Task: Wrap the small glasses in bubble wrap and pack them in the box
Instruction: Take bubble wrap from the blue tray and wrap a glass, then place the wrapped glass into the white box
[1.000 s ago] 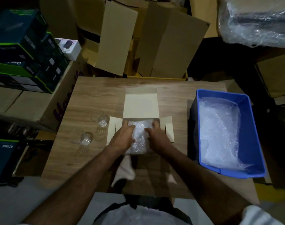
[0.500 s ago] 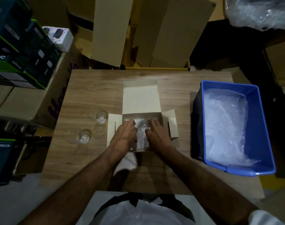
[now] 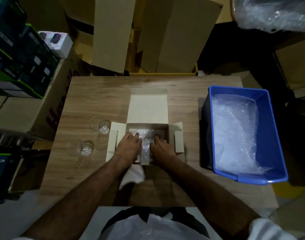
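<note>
- Both hands are down inside the box (image 3: 179, 142) at the middle of the table (image 3: 96, 104), its lid flap lying back flat and its side flaps spread out left and right.
- The left hand (image 3: 127, 148) lies palm down on the left part of the wrapped bundle (image 3: 145, 144), fingers fairly straight and reaching forward, pressing on it rather than curling round it.
- The right hand (image 3: 163, 149) sits on the bundle's right part, also back up; its fingertips dip toward the box floor, and whether they curl round the wrap cannot be told from here.
- The bundle of bubble wrap shows as a pale strip between the two hands, lying within the box walls; what it holds is hidden by the wrap.
- Two bare glasses are out on the table, left of the box: the far glass (image 3: 100, 125) lies just beside the left flap, the near glass (image 3: 85, 148) a little further left and closer to the person. Both look tipped on their sides, apart from each other.
- On the table's right side stands a blue bin (image 3: 273, 135) with a loose heap of spare wrap (image 3: 235, 132) inside.
- A white cloth (image 3: 133, 175) shows just below the box's near edge, under the left wrist.
- Cartons (image 3: 174, 35) stand stacked behind the table, dark retail boxes (image 3: 18, 63) piled at the left.
</note>
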{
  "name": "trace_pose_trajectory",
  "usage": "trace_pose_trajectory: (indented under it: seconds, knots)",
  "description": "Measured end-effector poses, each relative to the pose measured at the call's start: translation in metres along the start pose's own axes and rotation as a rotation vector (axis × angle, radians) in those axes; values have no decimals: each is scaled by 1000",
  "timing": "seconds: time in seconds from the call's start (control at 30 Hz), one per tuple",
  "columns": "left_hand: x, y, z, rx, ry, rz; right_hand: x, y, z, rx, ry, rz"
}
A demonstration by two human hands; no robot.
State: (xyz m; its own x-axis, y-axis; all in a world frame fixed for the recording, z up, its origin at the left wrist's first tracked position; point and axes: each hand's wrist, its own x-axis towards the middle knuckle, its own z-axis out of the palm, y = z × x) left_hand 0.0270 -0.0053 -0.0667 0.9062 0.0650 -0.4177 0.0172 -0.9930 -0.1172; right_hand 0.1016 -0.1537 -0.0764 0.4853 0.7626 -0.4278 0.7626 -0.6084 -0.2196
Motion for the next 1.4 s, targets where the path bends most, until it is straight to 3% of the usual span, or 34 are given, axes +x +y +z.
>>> trace_pose_trajectory:
  seconds: [0.37,0.6,0.73,0.93,1.07,1.17,1.4]
  knots:
    - [-29,51,-36,-409,445,-51,-76,47,-27,157,611,-89]
    - [10,127,-81,-596,636,63,-148,114,-37,268,853,228]
    - [38,180,-98,-538,601,186,-182,158,-23,347,783,375]
    - [73,223,-106,-495,447,136,-194,207,-10,389,251,413]
    - [82,226,-93,-412,381,111,-175,222,-14,347,8,473]
    - [80,231,-99,-456,346,66,-163,230,-10,276,0,455]
    - [82,232,-100,-556,314,58,-154,242,-1,297,230,333]
